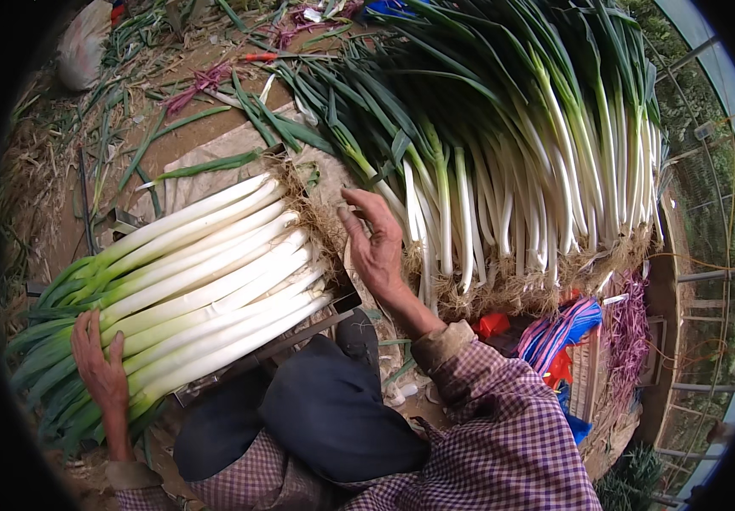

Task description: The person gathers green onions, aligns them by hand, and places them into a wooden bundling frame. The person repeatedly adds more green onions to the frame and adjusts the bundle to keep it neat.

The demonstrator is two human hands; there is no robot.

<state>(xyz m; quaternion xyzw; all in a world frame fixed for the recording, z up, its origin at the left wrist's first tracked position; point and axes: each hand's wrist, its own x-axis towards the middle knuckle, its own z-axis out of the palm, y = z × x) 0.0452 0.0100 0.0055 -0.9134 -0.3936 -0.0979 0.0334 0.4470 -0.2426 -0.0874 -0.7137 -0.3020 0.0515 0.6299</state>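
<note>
A row of thick white leek-like stalks lies side by side before me, on a low metal frame. Their green leaves point left and their hairy roots face right. My left hand rests on the stalks where white turns to green, its fingers spread. Just beyond the root ends, my right hand hovers with thumb and fingers apart and nothing between them. To its right stands a big pile of similar stalks, dark leaves away from me and roots towards me.
Loose green leaves and purple twine strips litter the earthen ground at the far left. A pale sack stands there. Striped blue-pink cloth and a hanging purple bundle are at right. A tool with an orange handle lies beyond.
</note>
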